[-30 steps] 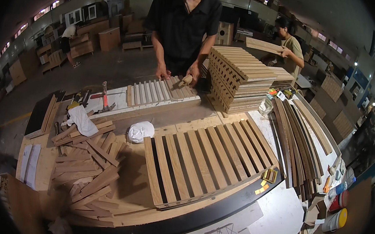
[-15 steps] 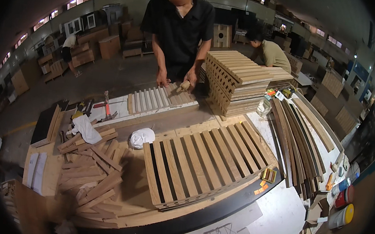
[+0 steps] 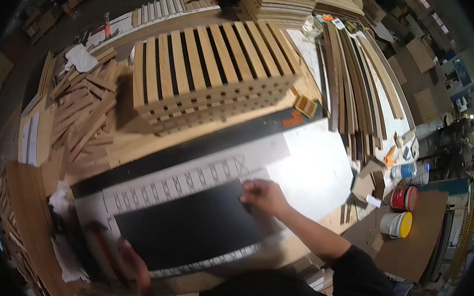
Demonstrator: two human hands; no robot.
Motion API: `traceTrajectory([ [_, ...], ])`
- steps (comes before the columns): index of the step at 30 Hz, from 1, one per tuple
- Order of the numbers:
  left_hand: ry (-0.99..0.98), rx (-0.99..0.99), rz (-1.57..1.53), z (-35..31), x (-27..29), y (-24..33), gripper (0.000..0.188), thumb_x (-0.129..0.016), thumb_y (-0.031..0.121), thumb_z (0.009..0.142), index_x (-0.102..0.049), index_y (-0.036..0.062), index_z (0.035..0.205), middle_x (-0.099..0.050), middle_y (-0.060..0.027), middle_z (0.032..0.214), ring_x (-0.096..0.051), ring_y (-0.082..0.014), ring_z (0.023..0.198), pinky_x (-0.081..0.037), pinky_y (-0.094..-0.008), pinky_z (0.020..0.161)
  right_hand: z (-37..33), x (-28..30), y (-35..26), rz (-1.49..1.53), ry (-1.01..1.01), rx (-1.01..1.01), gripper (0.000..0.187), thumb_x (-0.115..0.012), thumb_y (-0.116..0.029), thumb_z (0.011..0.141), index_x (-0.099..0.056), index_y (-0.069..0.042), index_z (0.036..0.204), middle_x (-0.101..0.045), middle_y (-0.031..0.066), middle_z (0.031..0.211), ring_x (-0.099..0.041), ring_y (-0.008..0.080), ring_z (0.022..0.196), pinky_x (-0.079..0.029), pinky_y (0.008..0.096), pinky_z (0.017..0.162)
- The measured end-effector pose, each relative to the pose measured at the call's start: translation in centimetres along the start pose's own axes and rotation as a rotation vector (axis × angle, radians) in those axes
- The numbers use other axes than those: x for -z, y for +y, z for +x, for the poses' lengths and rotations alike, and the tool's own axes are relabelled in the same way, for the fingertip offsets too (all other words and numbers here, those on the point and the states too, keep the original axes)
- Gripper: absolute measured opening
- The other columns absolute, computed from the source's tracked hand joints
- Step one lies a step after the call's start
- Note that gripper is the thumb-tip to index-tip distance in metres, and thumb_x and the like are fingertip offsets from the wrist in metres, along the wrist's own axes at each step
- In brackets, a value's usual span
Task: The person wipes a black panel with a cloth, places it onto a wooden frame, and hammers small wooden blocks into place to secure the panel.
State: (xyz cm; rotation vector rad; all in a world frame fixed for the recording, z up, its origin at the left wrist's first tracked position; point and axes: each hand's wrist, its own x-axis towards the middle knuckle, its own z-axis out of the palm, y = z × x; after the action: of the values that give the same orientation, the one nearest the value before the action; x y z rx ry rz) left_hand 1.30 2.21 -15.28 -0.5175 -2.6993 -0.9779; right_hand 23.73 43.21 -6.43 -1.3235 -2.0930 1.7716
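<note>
A thin black rectangular panel (image 3: 181, 221) lies tilted over a white template sheet (image 3: 282, 143) with a drawn row of crossed boxes. My right hand (image 3: 266, 197) is closed, its fingertips pinching the panel at its upper right corner. At the panel's lower left edge is my left hand (image 3: 133, 263), slightly blurred, with its fingers stretched out along that edge. Left of it lies a hammer (image 3: 105, 246) with a red handle. Beyond the template stands a stack of slatted wooden panels (image 3: 216, 63), light wood strips over black.
Loose brown wood offcuts (image 3: 84, 102) are heaped at left, with a white cloth (image 3: 81, 58) beyond. Long dark strips (image 3: 345, 84) lie at right, near a small yellow box (image 3: 305, 105). Buckets (image 3: 397, 224) stand by the right edge. A co-worker is partly visible at the far side.
My view has tipped down toward the near bench. The black panel, mostly out of view before, now lies over the template. My left hand has come into clear view, and my right hand shows farther in.
</note>
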Motion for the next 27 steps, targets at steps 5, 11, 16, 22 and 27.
traceTrajectory([
  [5,-0.306,-0.102,0.130,4.5,2.7,6.0,0.032,-0.050,0.022,0.097,-0.064,-0.0029,0.084,-0.060,-0.0195,0.074,-0.057,-0.0305,0.069,-0.044,-0.0375,0.065,-4.1,-0.6,0.0,-0.083,0.203,0.152,0.028,-0.074,-0.021,0.078,-0.070,-0.007,0.101,-0.071,0.0103,0.090,-0.069,0.0186,0.082,-0.052,0.0293,0.075],
  [11,-0.124,-0.186,0.083,2.3,1.6,2.3,0.025,-0.058,0.019,0.091,-0.067,-0.0016,0.082,-0.060,-0.0199,0.070,-0.060,-0.0355,0.067,-0.046,-0.0437,0.062,-8.4,-2.4,5.3,0.023,0.182,-0.112,0.026,-0.079,-0.023,0.075,-0.073,-0.008,0.095,-0.072,0.0069,0.086,-0.067,0.0119,0.077,-0.051,0.0266,0.073],
  [16,-0.096,-0.197,0.158,1.5,3.0,4.4,0.027,-0.059,0.026,0.090,-0.071,0.0024,0.082,-0.062,-0.0184,0.070,-0.060,-0.0370,0.067,-0.047,-0.0457,0.062,-8.1,-2.4,7.0,0.013,0.179,-0.062,0.020,-0.076,-0.017,0.075,-0.073,-0.006,0.091,-0.072,0.0043,0.084,-0.067,0.0123,0.076,-0.051,0.0258,0.074],
  [22,-0.279,-0.028,0.106,3.3,5.4,6.5,0.034,-0.053,0.036,0.094,-0.068,0.0062,0.097,-0.067,-0.0190,0.087,-0.063,-0.0374,0.083,-0.050,-0.0445,0.074,-8.9,-3.5,5.9,-0.203,0.385,0.149,0.053,-0.075,-0.029,0.074,-0.059,-0.015,0.123,-0.071,0.0123,0.096,-0.068,0.0257,0.089,-0.053,0.0343,0.079],
  [27,-0.433,-0.490,-0.074,1.5,7.4,3.4,0.086,-0.076,0.046,0.072,-0.041,0.0014,0.138,-0.059,-0.0214,0.120,-0.056,-0.0368,0.112,-0.044,-0.0413,0.095,-13.0,-3.3,5.5,-0.128,0.114,0.492,0.069,-0.080,-0.021,0.072,-0.049,-0.004,0.132,-0.058,0.0156,0.126,-0.062,0.0239,0.106,-0.050,0.0333,0.087],
])
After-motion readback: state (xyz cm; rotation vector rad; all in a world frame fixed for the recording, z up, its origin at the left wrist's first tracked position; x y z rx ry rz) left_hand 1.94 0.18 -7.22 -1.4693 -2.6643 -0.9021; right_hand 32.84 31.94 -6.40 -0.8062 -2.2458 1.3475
